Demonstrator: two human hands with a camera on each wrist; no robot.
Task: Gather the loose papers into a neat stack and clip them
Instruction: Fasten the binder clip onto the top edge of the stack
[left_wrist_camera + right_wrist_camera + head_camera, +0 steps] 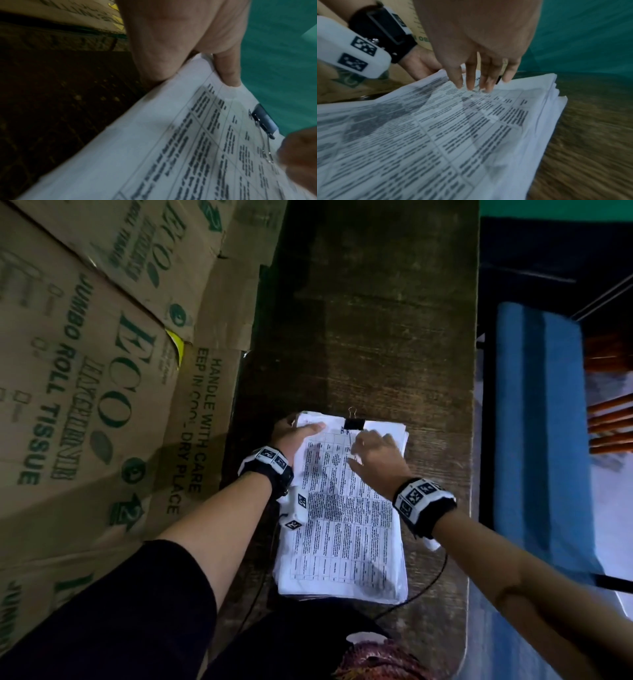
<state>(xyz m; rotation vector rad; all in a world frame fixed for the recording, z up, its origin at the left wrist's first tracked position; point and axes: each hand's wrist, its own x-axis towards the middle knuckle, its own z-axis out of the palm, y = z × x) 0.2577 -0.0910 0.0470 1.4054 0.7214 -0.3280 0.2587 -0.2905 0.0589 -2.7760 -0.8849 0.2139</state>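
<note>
Cardboard boxes (pixel 102 354) printed "ECO" and "JUMBO ROLL TISSUE" stand along the left edge of the wooden bench (pixel 394 337).

The left hand (pixel 291 436) holds the far-left corner of the paper stack (pixel 346 525). In the left wrist view the thumb (pixel 228 71) lies on top of the top sheet; the other fingers pass under or behind the corner and cannot be seen clearly. A black band with white marker blocks (pixel 270 463) is strapped to this wrist.

The paper stack lies on the bench, toward the near edge and closer to the left edge than to the right. The top sheet carries a printed table. Sheet edges on the right side are slightly stepped, not flush.

A black binder clip (pixel 354 424) is clamped on the far edge of the stack, near the middle of that edge. One wire handle points away from the stack; the other lies flat on the top sheet.

The right hand (pixel 373 453) is positioned over the stack just near of the clip. Fingers (pixel 471 81) are nearly straight, close together, tips at the top sheet beside the flat handle. No grip on anything is visible.

Past the right edge of the bench is a blue cushioned seat (pixel 541 440).
</note>
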